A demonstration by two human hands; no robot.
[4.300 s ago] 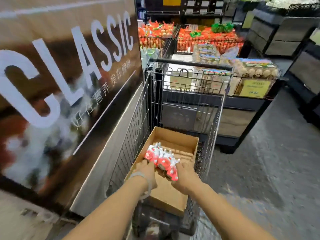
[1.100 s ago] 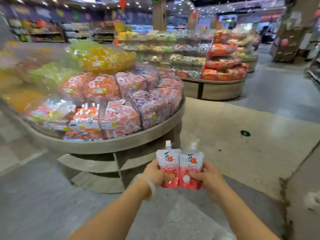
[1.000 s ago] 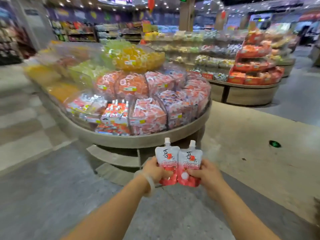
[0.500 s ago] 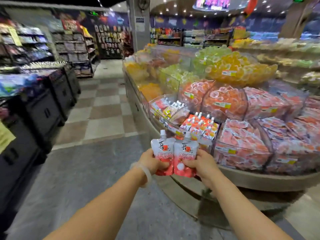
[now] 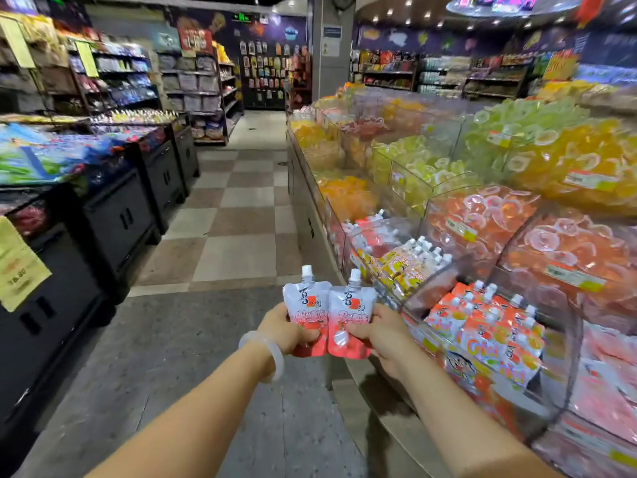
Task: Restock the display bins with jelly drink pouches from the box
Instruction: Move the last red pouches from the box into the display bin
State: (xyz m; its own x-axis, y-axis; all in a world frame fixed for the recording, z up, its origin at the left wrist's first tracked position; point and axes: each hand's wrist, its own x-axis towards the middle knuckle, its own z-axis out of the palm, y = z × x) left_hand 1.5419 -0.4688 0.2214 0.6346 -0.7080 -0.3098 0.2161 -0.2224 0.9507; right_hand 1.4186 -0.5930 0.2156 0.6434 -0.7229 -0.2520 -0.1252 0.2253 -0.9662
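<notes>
Upright in front of me are red and white jelly drink pouches (image 5: 325, 315) with white caps, held side by side. My left hand (image 5: 284, 329) grips the left stack and my right hand (image 5: 382, 334) grips the right stack, each low on the pouch. To the right, a round display stand holds clear bins. One bin (image 5: 489, 329) with orange pouches sits just right of my right hand. Behind it a bin of yellow pouches (image 5: 410, 262) and one of red and white pouches (image 5: 372, 236) follow the stand's edge. The box is out of view.
Upper bins hold orange (image 5: 482, 219), yellow (image 5: 565, 167) and green (image 5: 424, 163) jelly cups. Black low display cabinets (image 5: 113, 219) line the left side. A checkered aisle (image 5: 238, 219) runs ahead between them, with shelving (image 5: 193, 84) at the back.
My view has swung left and I have come closer to the stand, so the pouch bins now lie at my right. Both hands keep the same hold on the pouches.
</notes>
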